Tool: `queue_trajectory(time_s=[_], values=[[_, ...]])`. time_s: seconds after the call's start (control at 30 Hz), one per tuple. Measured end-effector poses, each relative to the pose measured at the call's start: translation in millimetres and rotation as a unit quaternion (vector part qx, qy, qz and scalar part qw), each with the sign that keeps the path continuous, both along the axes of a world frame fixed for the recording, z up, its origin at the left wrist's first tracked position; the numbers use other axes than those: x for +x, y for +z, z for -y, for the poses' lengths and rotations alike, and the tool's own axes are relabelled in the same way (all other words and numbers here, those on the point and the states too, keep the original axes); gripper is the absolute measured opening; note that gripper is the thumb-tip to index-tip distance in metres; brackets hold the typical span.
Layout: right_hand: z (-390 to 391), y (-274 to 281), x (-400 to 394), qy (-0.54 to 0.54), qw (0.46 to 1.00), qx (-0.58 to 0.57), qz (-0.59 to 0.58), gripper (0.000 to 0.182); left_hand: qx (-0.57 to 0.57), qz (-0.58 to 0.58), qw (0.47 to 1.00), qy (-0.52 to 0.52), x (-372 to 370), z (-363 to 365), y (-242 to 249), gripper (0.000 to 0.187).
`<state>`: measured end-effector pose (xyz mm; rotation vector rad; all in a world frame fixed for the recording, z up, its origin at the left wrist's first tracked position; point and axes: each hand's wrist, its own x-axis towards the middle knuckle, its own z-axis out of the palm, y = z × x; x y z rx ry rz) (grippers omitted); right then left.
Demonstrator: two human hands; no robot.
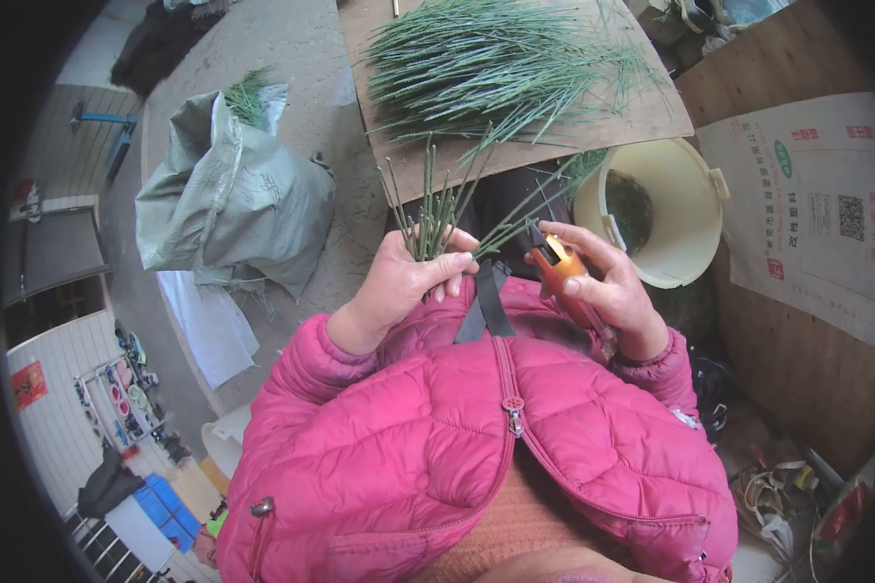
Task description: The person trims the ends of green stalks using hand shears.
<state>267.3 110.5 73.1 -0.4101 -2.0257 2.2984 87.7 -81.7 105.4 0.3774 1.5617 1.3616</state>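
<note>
My left hand (420, 269) is closed around a small bunch of thin green stems (436, 216) that stand up from the fingers. A few longer stems (535, 216) slant from that hand toward the upper right. In my right hand (598, 282) is a pair of orange-handled pruning shears (566, 269), its dark blades pointing up and left near the slanting stems. On the board (515, 160) in front of me lies a large pile of long green stems (476, 68).
Right of my knees stands a cream bucket (685, 219) with green clippings inside. A pale woven sack (233, 199) with greenery at its mouth sits on the floor to the left. A printed sack (812, 209) covers part of the wooden panel at right.
</note>
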Motion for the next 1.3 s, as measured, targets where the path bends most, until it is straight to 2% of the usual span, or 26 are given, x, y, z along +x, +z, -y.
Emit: queue_trajectory(time_s=[0.2,0.3,0.4,0.5,0.6,0.63,0.67,0.7,0.77,0.87,0.97,1.0,1.07,1.1,1.17,1.2,1.27,1.3], values=[[-0.9,-8.4,1.3,-0.018,0.999,0.046,-0.017,0.059,0.0,0.002,1.0,-0.026,-3.0,6.2,-5.6,0.012],[-6.4,-10.0,3.1,-0.065,0.996,0.028,-0.047,0.068,-0.007,0.009,0.999,-0.031,-5.1,10.7,-5.6,0.012],[-13.5,-9.8,7.8,-0.081,0.996,0.027,-0.04,0.067,-0.02,0.007,0.999,-0.042,-5.5,12.7,-6.5,0.012],[-14.9,-14.0,8.6,-0.085,0.995,0.047,-0.034,0.055,-0.022,-0.005,0.998,-0.06,-7.7,12.5,-10.4,0.011],[-6.4,-1.3,4.0,-0.127,0.989,-0.077,-0.019,0.054,0.015,-0.03,0.997,-0.075,-14.7,9.6,-25.7,0.036],[-5.0,2.5,1.8,-0.151,0.985,-0.084,-0.006,0.058,0.036,-0.149,0.986,-0.067,-17.9,3.6,-31.0,0.028],[-3.0,6.2,-0.4,-0.175,0.98,-0.09,0.008,0.062,0.056,-0.266,0.961,-0.057,-20.9,-1.4,-36.3,0.023],[-1.4,8.7,-1.7,-0.186,0.978,-0.093,0.015,0.064,0.065,-0.323,0.943,-0.051,-24.7,-9.4,-41.4,0.022],[-0.6,11.0,-3.6,-0.202,0.975,-0.088,0.027,0.067,0.113,-0.572,0.812,-0.04,-35.4,-32.1,-51.9,0.022],[0.2,9.9,-4.3,-0.196,0.976,-0.087,0.035,0.068,0.086,-0.756,0.648,-0.024,-46.7,-74.1,-73.5,0.02],[2.7,11.2,-5.0,-0.19,0.977,-0.094,0.035,0.068,0.031,-0.824,0.565,-0.013,-62.7,-100.0,-100.2,0.018],[2.4,11.7,-5.1,-0.191,0.976,-0.096,0.035,0.068,0.02,-0.833,0.553,-0.012,-66.9,-100.4,-103.3,0.018],[0.8,11.2,-4.2,-0.18,0.977,-0.107,0.038,0.068,0.036,-0.776,0.63,0.003,-71.6,-86.2,-97.5,0.027],[1.0,10.3,-3.0,-0.179,0.976,-0.113,0.04,0.067,0.039,-0.76,0.649,0.002,-71.9,-73.5,-94.0,0.03],[1.1,8.3,-1.6,-0.153,0.979,-0.126,0.042,0.066,0.028,-0.647,0.762,0.002,-71.2,-38.3,-82.3,0.027],[0.0,4.6,-1.0,-0.145,0.98,-0.132,0.04,0.066,0.022,-0.618,0.786,0.001,-68.2,-22.8,-73.6,0.029],[-1.6,-9.6,-1.7,-0.114,0.99,-0.081,0.022,0.066,-0.005,-0.382,0.922,0.061,-57.1,6.9,-53.8,0.022],[-1.6,-12.7,-3.2,-0.103,0.992,-0.072,0.017,0.065,-0.015,-0.319,0.944,0.079,-51.2,18.8,-44.5,0.021]])
